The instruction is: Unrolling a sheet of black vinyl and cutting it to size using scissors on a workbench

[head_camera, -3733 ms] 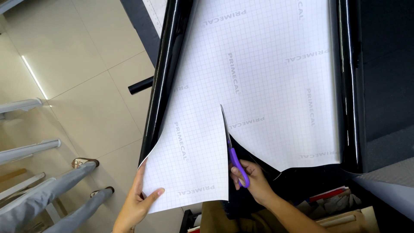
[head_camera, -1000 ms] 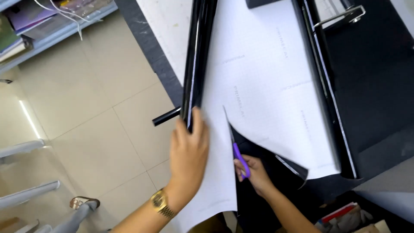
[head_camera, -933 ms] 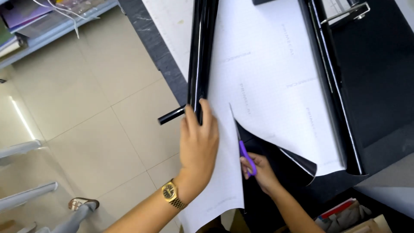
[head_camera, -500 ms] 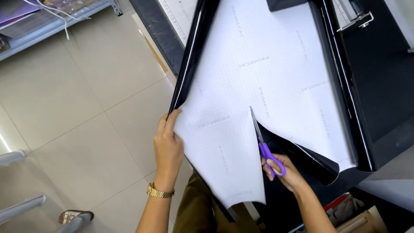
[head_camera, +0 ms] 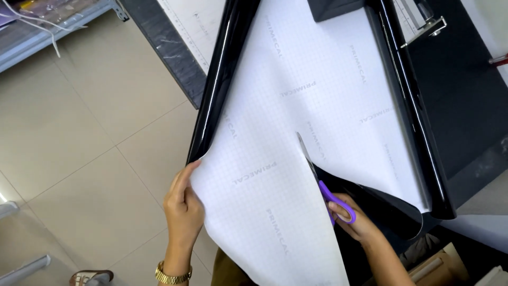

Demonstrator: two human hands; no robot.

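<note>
A wide sheet of vinyl [head_camera: 317, 95], white gridded backing up and glossy black beneath, hangs off a dark table. A cut runs up its middle. My left hand [head_camera: 183, 204] grips the left edge of the cut-off flap [head_camera: 264, 222], thumb on the white side, a gold watch on the wrist. My right hand [head_camera: 355, 225] holds purple-handled scissors [head_camera: 323, 182], whose blades point up into the cut. To the right of the scissors the sheet curls and shows its black face [head_camera: 389, 209].
A black bar [head_camera: 415, 111] borders the sheet on the right and the rolled black edge [head_camera: 222, 79] on the left. A grey table edge [head_camera: 164, 47] with a ruler lies at upper left above beige floor tiles. Boxes [head_camera: 444, 265] sit at lower right.
My left hand has slid from the black roll down to the flap's left edge. The scissors have stayed in the cut, which reaches farther up the sheet than 3.7 s ago.
</note>
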